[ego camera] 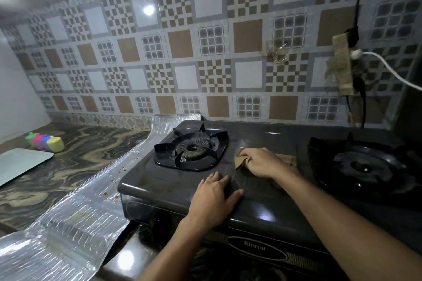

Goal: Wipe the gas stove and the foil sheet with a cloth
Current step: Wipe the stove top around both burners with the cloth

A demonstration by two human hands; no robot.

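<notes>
Stove (262, 207) is sitting under both hands. Right hand (262, 162) is pressing a brown cloth (242, 158) onto it. Left hand (214, 198) is lying flat, fingers straight. Foil sheet (75, 212) is lying left of the hands.

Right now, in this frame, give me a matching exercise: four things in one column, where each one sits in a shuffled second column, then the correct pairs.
Things:
1. cloth
2. left hand
3. foil sheet
4. coloured sponges

Places:
A. far left on the countertop
B. flat on the gas stove near its front edge
C. under the right hand, between the two burners
D. spread on the counter left of the stove

Pairs: 1-C, 2-B, 3-D, 4-A
</notes>
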